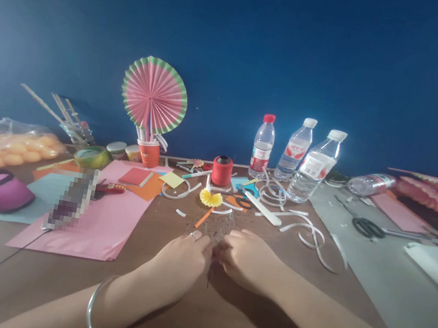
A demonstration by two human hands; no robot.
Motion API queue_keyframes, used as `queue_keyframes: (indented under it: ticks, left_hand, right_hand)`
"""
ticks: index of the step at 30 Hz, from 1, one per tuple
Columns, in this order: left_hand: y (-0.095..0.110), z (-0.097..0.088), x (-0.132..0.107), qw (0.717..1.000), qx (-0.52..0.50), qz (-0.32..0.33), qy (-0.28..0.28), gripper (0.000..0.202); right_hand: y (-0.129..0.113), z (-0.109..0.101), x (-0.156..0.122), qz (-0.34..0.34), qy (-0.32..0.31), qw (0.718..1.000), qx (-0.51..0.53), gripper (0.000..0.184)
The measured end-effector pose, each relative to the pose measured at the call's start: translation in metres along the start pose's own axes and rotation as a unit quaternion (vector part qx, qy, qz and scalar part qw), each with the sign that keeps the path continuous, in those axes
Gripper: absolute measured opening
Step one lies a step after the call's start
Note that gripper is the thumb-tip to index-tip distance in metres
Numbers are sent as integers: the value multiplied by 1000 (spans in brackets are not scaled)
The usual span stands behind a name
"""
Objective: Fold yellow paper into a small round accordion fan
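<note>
My left hand (pixel 185 260), with a ring and a silver bracelet, is closed low over the brown table (pixel 159 312). Close beside it my right hand (pixel 247 259) is curled too, its fingertips meeting the left ones. Whatever they pinch is hidden or too small to name; a thin dark strand (pixel 208 278) shows below the fingertips. Small dark specks (pixel 222 227) lie scattered just beyond the knuckles. Past them sit a folded yellow paper fan (pixel 211 199), an orange paper strip (pixel 204 218) and a red spool of thread (pixel 221 171).
White paper strips (pixel 313 231) curl on the right, near scissors (pixel 366 227). Three bottles stand behind, including a red-capped bottle (pixel 263 146). A round pink paper fan (pixel 154 96) rises from a red cup (pixel 148 154). Pink paper (pixel 106 229) and a pixelated object with a cable (pixel 72 200) lie left.
</note>
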State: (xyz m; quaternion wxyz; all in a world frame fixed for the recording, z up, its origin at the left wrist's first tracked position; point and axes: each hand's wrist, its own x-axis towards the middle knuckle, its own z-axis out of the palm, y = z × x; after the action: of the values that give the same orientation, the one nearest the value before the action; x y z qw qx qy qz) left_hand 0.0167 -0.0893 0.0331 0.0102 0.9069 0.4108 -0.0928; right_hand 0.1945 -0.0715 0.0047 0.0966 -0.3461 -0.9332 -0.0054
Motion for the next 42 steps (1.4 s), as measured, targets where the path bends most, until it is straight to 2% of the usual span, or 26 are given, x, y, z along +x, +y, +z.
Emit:
queue_keyframes:
  ticks: [5,8,11,15,19,22,24,26,30,32,34,37,42]
  left_hand:
    - [-3,4,0,1000,-17,-1,5,31]
    - [-6,9,0,1000,-10,6,14,30]
    - [-9,11,1,999,-6,25,33,28]
    - [-15,13,5,997,-32,28,65,25]
    - [-21,16,8,997,-33,19,61,24]
    - [-26,17,10,997,-25,-30,71,23]
    - [-34,17,11,995,-28,-58,82,24]
    - [-49,17,13,990,-30,-67,117,23]
    - [-92,20,18,961,-83,-159,210,37]
    - [-114,24,19,949,-101,-215,208,43]
    - [-130,29,20,945,-100,-228,213,40]
    - [-139,37,21,943,-104,-230,216,27]
    - [-134,39,24,937,-114,-228,240,16]
  right_hand:
    - [14,-8,-4,-37,-24,999,-10,27]
    - [20,-6,-6,-55,-25,998,11,22]
    - [19,5,-4,-42,22,998,37,21]
    - [17,21,3,0,100,985,142,12]
    - [21,28,7,1,97,973,210,11]
    - [22,28,7,16,96,970,224,9]
    - [20,27,7,30,95,970,221,10]
    - [18,26,6,49,95,971,214,10]
    - [15,21,5,74,93,969,215,5]
    - [14,19,5,83,89,968,218,5]
    - [14,18,4,95,90,966,222,7]
    - [14,18,4,115,101,960,233,9]
    - [18,22,4,152,101,948,261,10]
